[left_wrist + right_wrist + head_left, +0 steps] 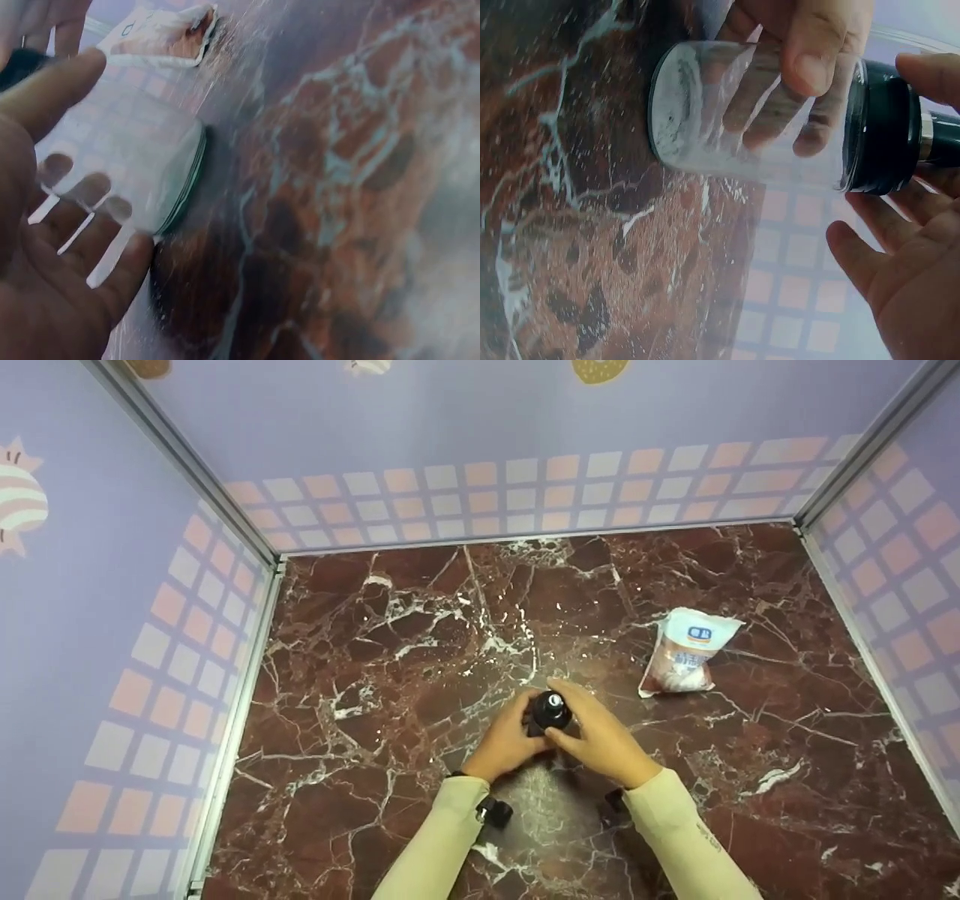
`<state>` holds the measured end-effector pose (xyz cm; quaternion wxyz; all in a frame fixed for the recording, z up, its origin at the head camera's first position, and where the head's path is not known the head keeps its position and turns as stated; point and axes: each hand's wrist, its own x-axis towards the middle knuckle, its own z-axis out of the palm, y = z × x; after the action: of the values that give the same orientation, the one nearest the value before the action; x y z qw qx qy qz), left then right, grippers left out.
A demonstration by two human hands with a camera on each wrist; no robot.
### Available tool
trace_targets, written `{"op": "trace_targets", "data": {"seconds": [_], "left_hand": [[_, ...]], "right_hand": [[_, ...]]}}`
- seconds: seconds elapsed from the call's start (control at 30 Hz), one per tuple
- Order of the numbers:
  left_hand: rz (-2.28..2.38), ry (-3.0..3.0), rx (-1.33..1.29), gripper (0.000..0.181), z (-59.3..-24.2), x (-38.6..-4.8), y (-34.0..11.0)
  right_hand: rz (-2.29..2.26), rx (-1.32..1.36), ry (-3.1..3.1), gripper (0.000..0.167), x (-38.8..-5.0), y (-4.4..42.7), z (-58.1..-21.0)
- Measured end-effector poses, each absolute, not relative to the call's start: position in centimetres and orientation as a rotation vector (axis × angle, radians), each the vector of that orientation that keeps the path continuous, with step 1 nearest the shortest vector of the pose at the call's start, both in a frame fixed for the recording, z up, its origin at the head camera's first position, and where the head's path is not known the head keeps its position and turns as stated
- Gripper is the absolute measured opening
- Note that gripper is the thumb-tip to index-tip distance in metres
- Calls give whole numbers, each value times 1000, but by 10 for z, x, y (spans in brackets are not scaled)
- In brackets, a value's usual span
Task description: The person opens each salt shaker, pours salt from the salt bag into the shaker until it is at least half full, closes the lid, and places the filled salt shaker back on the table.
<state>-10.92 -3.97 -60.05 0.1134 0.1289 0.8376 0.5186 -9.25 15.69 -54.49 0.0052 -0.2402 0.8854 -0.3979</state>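
A clear glass jar (727, 120) with a black lid (551, 711) stands upright on the marble-patterned table between both hands. A whitish layer shows at its base in the right wrist view. My left hand (510, 739) holds the glass body; its fingers (124, 281) show behind the glass and its thumb lies against the near side. My right hand (604, 735) is at the top, with thumb and fingers around the black lid (889, 131). A small black knob with a silvery ring (927, 137) rises from the lid.
A white and brown printed bag (686, 652) lies on the table (360, 817) to the right of the hands. White specks (525, 622) dot the marble beyond the jar. Lilac walls with checks (480, 499) enclose the back and both sides.
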Motion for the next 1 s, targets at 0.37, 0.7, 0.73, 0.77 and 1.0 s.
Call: {"op": "trace_targets", "data": {"seconds": [0.37, 0.7, 0.73, 0.77, 1.0], "left_hand": [[1566, 2403, 444, 83, -600, -111, -39], [1562, 2374, 379, 82, -602, -114, -39], [1566, 2371, 382, 83, -601, -114, -38], [1565, 2373, 389, 83, -602, -115, -38], [1601, 2371, 415, 79, -605, -113, -38]], "right_hand": [[-1239, -696, 2719, 76, -99, 161, -539], [-1297, -681, 2625, 82, -102, 163, -536], [-1299, -682, 2624, 82, -102, 163, -536], [-1298, -694, 2629, 81, -102, 163, -536], [-1289, -790, 2712, 75, -102, 163, -540]]}}
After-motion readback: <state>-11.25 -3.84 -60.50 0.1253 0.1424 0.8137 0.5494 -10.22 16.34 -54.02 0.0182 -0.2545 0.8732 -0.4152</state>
